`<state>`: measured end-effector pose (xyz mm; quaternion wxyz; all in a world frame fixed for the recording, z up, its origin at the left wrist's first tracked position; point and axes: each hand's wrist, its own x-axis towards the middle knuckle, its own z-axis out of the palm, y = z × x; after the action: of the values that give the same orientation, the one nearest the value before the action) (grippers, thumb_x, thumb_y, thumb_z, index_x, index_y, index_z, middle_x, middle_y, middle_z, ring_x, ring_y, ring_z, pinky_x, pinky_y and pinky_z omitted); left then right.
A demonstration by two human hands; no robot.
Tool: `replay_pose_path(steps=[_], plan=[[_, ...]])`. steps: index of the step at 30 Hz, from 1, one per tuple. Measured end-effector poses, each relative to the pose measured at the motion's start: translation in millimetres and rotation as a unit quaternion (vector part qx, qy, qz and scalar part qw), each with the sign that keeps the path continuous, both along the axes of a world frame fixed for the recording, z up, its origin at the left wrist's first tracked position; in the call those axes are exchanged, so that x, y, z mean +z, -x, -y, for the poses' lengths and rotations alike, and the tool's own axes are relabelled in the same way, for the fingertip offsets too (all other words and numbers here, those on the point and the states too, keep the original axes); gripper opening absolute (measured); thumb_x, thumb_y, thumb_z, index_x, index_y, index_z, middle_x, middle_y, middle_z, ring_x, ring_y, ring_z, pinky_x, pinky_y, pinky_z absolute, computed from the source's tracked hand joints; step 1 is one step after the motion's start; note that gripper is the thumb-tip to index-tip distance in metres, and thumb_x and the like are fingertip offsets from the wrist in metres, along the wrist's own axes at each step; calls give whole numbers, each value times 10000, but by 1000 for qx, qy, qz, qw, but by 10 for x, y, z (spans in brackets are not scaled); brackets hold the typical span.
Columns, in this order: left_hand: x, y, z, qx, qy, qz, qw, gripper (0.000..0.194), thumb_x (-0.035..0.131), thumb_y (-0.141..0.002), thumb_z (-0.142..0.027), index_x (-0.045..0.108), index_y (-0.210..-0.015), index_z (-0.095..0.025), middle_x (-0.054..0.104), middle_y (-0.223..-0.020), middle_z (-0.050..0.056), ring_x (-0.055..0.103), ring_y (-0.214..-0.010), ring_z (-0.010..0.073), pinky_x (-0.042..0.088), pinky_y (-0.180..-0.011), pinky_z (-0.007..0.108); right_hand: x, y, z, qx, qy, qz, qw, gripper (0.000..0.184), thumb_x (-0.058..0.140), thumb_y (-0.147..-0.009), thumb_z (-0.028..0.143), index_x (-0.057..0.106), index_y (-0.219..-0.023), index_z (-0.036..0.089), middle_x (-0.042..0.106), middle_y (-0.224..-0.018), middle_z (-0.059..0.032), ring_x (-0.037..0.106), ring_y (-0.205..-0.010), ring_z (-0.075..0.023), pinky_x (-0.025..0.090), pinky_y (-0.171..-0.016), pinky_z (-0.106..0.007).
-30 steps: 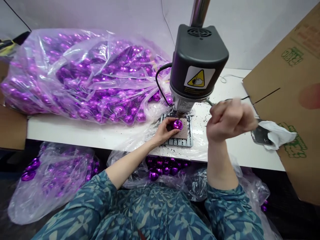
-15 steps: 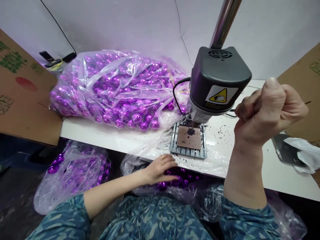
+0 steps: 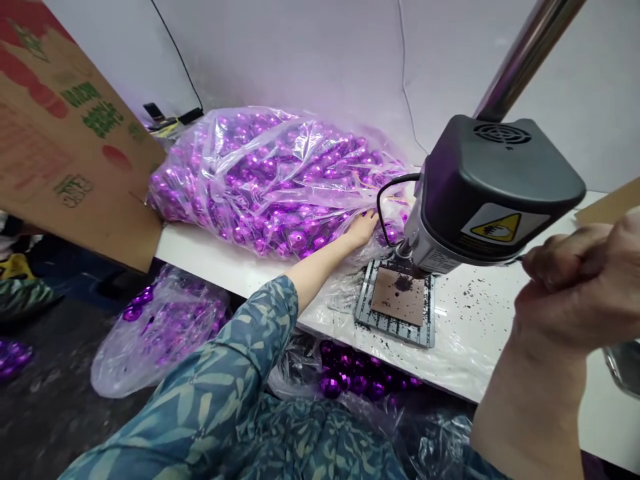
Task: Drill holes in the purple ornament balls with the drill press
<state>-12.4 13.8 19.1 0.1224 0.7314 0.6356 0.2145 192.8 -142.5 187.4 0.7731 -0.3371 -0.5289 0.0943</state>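
My left hand [image 3: 363, 229] reaches to the mouth of a big clear plastic bag [image 3: 280, 180] full of shiny purple faceted balls. Its fingertips are partly hidden by the plastic, so I cannot tell what they hold. On the right, my right hand [image 3: 575, 283] is closed in a fist around the lever of a dark grey bench drill press [image 3: 500, 180]; the lever is mostly hidden in the fist. Below the drill head, a brown board [image 3: 397, 303] with a small hole and dark shavings lies on a slotted metal base plate [image 3: 367, 313], with no ball on it.
A cardboard box [image 3: 95, 147] stands at the left. Below the table edge, more purple balls [image 3: 357, 373] lie in an opened bag, and another filled bag [image 3: 160, 333] rests lower left. Dark shavings dot the white table [image 3: 470, 333]. A phone [image 3: 623, 370] lies at the right.
My left hand let go of the purple ball on the board, dropped to the table's front edge, then reached up to the big bag. My right fist stays at the lever; the view has turned left.
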Motion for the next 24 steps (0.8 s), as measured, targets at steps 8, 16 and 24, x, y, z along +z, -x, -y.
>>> replay_pose_path(steps=[8, 16, 24], plan=[[-105, 131, 209, -37, -21, 116, 992, 505, 660, -862, -73, 574, -1359, -110, 651, -1330, 205, 621, -1283, 336, 475, -1138, 457, -23, 53, 0, 52, -81, -41, 994, 565, 628, -849, 278, 209, -482, 181, 266, -389, 74, 339, -338, -29, 209, -347, -229], [143, 346, 1172, -40, 29, 492, 869, 388, 736, -925, -295, 650, -1297, -224, 663, -1260, 132, 691, -1043, 251, 601, -948, 457, -33, 47, 19, 72, -64, -43, 994, 519, 620, -861, 277, 261, -495, 197, 267, -375, 81, 310, -320, -47, 195, -338, -241], [104, 219, 1515, 17, 275, 750, 601, 198, 596, -1044, -318, 683, -1075, -143, 760, -1032, 113, 745, -949, 190, 652, -850, 329, -101, 36, -45, 92, -98, -36, 990, 535, 638, -902, 333, 293, -518, 194, 298, -398, 97, 316, -322, -20, 209, -347, -210]])
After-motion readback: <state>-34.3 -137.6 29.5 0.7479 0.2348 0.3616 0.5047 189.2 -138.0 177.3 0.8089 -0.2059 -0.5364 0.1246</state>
